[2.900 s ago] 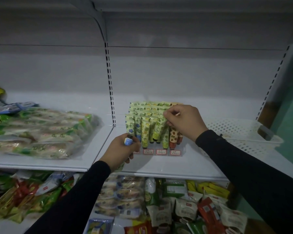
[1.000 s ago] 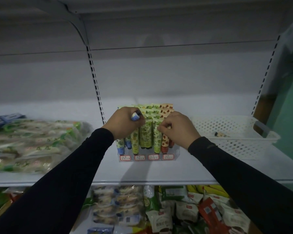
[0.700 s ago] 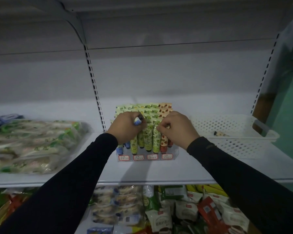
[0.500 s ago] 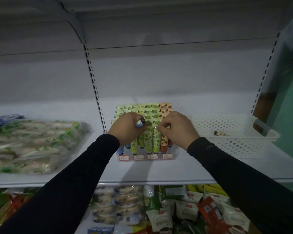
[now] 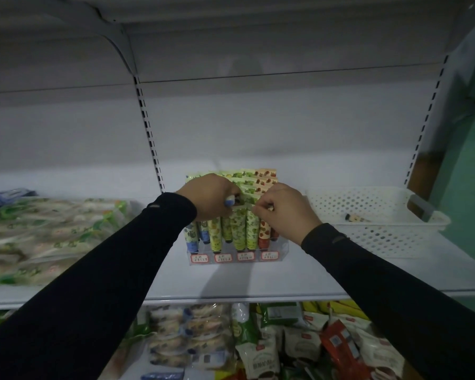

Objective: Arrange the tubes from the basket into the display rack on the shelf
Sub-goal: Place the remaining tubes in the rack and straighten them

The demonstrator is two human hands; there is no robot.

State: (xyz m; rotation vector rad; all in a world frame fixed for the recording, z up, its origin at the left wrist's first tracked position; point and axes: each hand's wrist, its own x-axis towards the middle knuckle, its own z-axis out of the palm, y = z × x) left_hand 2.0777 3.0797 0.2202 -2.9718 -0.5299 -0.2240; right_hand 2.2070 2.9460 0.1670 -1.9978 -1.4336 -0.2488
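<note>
Tubes (image 5: 237, 231) stand cap-down in the clear display rack (image 5: 237, 256), which sits on the shelf (image 5: 258, 281) towards its middle, back from the front edge; price labels run along the rack's front lip. Only the head view is given. The left hand (image 5: 209, 197) is curled round a blue-capped tube (image 5: 230, 200) over the rack's left rows, cap pointing right, probably being turned so it can drop cap-first into a free slot. The right hand (image 5: 284, 211) pinches the crimped tops of the tubes in the right rows, seemingly parting or steadying them so the newcomer has room. The white basket (image 5: 379, 237) sits near the shelf's right end, just beside the rack, with one tube (image 5: 353, 217) lying in it, so the task looks close to its end. Snack bags (image 5: 47, 237) lie along the shelf's left part.

Compared with about three seconds ago, the left hand has risen from the shelf's front edge to the rack's top; over the last second both hands have barely shifted, and the pinch holds.
</note>
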